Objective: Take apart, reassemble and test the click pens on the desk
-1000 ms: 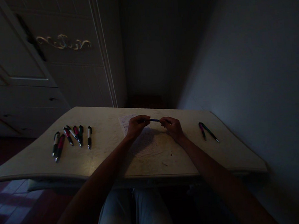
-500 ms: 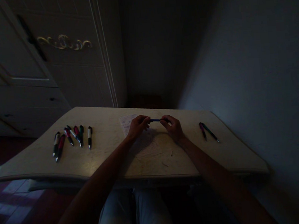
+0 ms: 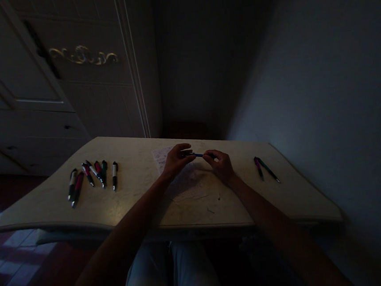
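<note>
A slim blue pen (image 3: 198, 155) is held level above the paper, between my two hands. My right hand (image 3: 221, 163) pinches its right end between thumb and fingertips. At the other end is my left hand (image 3: 176, 161), its thumb below and fingers behind the pen, the index finger lifted away. The fingers hide both ends of the pen. Beneath my hands lies a sheet of paper (image 3: 160, 156) with handwriting or print, partly covered by my left hand and in shadow.
Several pens lie at the table's left, among them a white and black pen (image 3: 114, 176) apart from the others. To the right rest a purple pen (image 3: 258, 168) and a dark green pen (image 3: 269, 170). Small thin bits (image 3: 210, 210) lie near the front edge. A wall rises at the right.
My left hand has loosened its pinch: its index finger has risen and its thumb has moved along under the pen. The pen tilts slightly down to the right. My right hand has barely moved.
</note>
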Motion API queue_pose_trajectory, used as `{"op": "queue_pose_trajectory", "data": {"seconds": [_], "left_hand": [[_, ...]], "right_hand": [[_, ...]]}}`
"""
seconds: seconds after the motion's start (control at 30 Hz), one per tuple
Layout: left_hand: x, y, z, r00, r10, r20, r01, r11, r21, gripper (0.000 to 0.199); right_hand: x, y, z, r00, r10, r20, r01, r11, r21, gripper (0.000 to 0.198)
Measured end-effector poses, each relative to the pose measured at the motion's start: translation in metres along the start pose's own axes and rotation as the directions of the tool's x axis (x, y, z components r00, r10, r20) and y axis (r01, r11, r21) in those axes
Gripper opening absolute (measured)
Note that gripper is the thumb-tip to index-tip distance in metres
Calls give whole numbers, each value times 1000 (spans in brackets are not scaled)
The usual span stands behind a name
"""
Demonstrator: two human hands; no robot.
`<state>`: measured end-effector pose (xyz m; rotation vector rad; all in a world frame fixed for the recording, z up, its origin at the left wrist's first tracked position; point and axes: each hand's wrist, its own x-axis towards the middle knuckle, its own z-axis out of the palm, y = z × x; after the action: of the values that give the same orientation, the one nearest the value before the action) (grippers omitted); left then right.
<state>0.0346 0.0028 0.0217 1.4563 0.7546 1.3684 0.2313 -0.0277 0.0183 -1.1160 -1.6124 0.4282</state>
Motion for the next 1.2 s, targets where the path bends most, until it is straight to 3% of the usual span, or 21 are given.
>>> {"op": "queue_pose_trajectory", "data": {"seconds": [0.13, 0.23, 0.3, 0.57, 0.7, 0.8, 0.97, 1.2], "left_hand": [[1, -2, -1, 993, 11, -113, 11, 982, 188, 43], [2, -3, -5, 994, 58, -96, -20, 932, 362, 38], [3, -3, -7, 996, 68, -65, -38, 923, 383, 39], [2, 0, -6, 997, 58, -41, -51, 985, 162, 25], [2, 0, -2, 996, 79, -35, -79, 997, -12, 45], [2, 1, -2, 993, 42, -110, -39, 999, 29, 57], [1, 4, -5, 994, -46, -103, 68, 972, 225, 45], [2, 5, -4, 1000, -11, -5, 11, 999, -47, 34]], "right_hand": [[1, -1, -1, 1000, 14, -22, -14, 1000, 9, 29], [2, -5, -1, 999, 23, -27, -23, 1000, 20, 28], [2, -7, -1, 999, 37, -25, -36, 999, 31, 28], [1, -3, -3, 990, 138, -2, -138, 986, 93, 33], [1, 3, 0, 984, 178, 1, -176, 973, 147, 36], [2, 5, 1, 980, 201, -9, -195, 961, 194, 37], [2, 5, 2, 987, 159, -20, -152, 969, 192, 32], [0, 6, 4, 986, 167, 10, -166, 971, 171, 34]]}}
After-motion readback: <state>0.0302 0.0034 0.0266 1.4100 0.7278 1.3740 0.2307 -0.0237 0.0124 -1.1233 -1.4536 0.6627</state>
